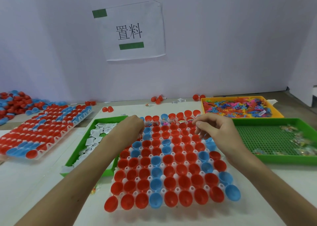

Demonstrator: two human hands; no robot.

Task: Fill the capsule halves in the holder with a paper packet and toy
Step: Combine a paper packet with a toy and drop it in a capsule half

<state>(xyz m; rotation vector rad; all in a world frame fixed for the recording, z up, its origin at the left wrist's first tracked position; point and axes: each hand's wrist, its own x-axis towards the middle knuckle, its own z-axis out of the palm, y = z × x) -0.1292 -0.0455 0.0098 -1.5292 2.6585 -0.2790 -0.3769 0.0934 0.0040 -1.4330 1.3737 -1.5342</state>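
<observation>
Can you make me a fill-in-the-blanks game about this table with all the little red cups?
1. The capsule halves in the holder are red and ____.
2. The paper packets lie in a ____ tray just left of the holder.
3. The orange tray of plastic toys sits at the back, on the holder's ____ side.

Missing words: blue, green, right.

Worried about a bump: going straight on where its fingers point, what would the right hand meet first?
Likely the filled capsule halves in the far rows, just left of the right hand; beyond them, the left hand. Height above them is unclear.
</observation>
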